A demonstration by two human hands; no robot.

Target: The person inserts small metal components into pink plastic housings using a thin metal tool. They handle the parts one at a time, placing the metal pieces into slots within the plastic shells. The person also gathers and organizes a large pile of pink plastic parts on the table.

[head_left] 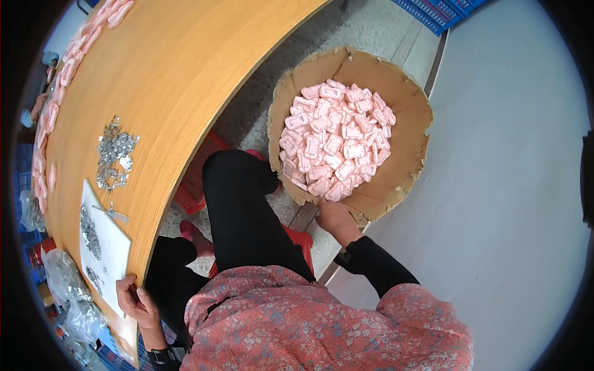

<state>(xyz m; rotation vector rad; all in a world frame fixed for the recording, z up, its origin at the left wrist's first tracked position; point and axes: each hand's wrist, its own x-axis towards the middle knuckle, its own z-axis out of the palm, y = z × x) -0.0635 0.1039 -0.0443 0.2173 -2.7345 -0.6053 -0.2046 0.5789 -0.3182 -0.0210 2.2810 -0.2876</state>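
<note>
At the near rim of a round, torn-edged cardboard box (405, 117), my right hand (339, 221) is closed, its fingers hooked on the cardboard. Inside the box lies a heap of small pale pink plastic housings (334, 139), roughly rectangular with cut-out windows. My left hand (137, 304) rests by the table's edge, beside the lower corner of a white board (114, 250). Its fingers are loosely bent, with the thumb apart, and I see nothing in them. On that board lie small piles of tiny silvery metal parts (90, 232).
The curved wooden table (179, 55) carries a pile of shiny metal pieces (116, 151) and a long row of pink housings (68, 71) at its far edge. Clear plastic bags (68, 287) lie beyond. A blue crate (433, 12) stands at the top; a red stool (300, 244) is under me.
</note>
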